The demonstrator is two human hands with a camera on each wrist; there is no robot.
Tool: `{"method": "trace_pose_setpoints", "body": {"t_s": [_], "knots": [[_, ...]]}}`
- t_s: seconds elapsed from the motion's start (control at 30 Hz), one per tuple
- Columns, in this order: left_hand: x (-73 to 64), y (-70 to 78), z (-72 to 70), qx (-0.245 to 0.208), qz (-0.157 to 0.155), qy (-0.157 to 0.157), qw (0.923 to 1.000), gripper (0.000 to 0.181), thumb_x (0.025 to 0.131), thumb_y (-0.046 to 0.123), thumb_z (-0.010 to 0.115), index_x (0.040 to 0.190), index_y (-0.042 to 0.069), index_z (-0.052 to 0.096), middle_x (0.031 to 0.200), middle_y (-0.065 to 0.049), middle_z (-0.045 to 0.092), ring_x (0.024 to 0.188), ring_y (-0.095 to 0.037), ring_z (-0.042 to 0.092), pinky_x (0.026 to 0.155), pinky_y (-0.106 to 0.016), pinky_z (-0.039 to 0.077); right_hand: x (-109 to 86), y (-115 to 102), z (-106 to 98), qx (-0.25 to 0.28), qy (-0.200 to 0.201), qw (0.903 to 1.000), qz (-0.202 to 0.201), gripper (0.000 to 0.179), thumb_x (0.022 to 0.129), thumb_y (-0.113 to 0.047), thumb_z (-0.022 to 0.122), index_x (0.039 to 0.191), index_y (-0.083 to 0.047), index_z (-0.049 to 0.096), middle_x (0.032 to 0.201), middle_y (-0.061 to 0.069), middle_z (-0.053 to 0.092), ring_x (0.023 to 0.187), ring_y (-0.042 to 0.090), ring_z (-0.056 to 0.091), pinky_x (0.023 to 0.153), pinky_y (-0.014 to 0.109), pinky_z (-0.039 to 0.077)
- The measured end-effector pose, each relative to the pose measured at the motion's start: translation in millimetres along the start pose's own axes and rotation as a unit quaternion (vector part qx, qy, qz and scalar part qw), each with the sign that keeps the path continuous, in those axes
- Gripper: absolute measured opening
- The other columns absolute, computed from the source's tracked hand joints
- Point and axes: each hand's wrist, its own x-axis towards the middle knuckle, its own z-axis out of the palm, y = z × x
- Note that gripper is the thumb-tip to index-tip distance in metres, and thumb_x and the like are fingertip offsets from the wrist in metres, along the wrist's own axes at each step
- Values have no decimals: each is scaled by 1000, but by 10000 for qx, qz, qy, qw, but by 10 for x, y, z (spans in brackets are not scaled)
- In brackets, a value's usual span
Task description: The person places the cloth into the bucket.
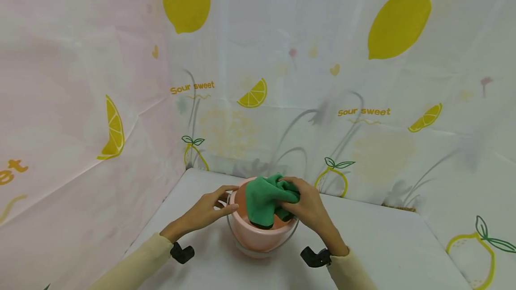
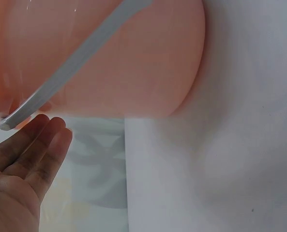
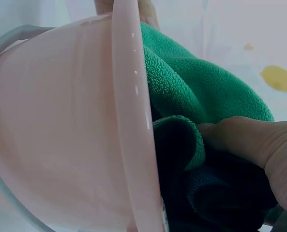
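A pink bucket (image 1: 258, 238) with a grey handle (image 2: 80, 60) stands on the white table. My right hand (image 1: 308, 205) grips a bunched green cloth (image 1: 260, 198) at the bucket's right side. Part of the cloth hangs down inside the mouth, and its lower edge looks dark. In the right wrist view, the thumb (image 3: 240, 140) presses into the folds of the terry-like fabric, right beside the rim (image 3: 133, 116). At the left rim, my left hand (image 1: 205, 211) rests with fingers loosely extended. The left wrist view has those fingers (image 2: 49, 150) beside the handle's end.
The white table (image 1: 371, 245) stands in a corner, with walls at its left and back. A lemon-printed sheet (image 1: 282, 66) covers the walls. Each wrist wears a black device (image 1: 316, 257) close to the tabletop.
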Motion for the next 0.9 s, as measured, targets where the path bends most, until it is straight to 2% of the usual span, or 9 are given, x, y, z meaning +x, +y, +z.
{"method": "trace_pose_setpoints", "body": {"t_s": [0.3, 0.67, 0.9], "knots": [[-3, 3, 2, 83, -3, 21, 10000, 53, 101, 44, 65, 150, 36, 47, 121, 0, 68, 105, -19, 67, 90, -41, 56, -2, 29, 54, 48, -141, 9998, 90, 57, 77, -7, 91, 128, -14, 69, 118, 5, 70, 98, 19, 64, 84, 41, 54], [12, -10, 2, 89, 13, 45, 9999, 53, 101, 43, 65, 150, 35, 47, 118, 2, 68, 104, -20, 67, 90, -38, 56, -23, 9, 85, -66, -284, 9995, -82, 57, 76, -7, 92, 128, -11, 68, 120, 4, 70, 102, 19, 65, 88, 42, 55], [11, -17, 6, 16, -51, -5, 10000, 54, 101, 43, 66, 151, 33, 48, 119, 0, 68, 105, -18, 66, 91, -43, 55, -45, 13, 111, -82, -448, 9987, -241, 59, 76, -4, 90, 130, -11, 68, 124, 4, 69, 106, 20, 66, 90, 42, 55]]}}
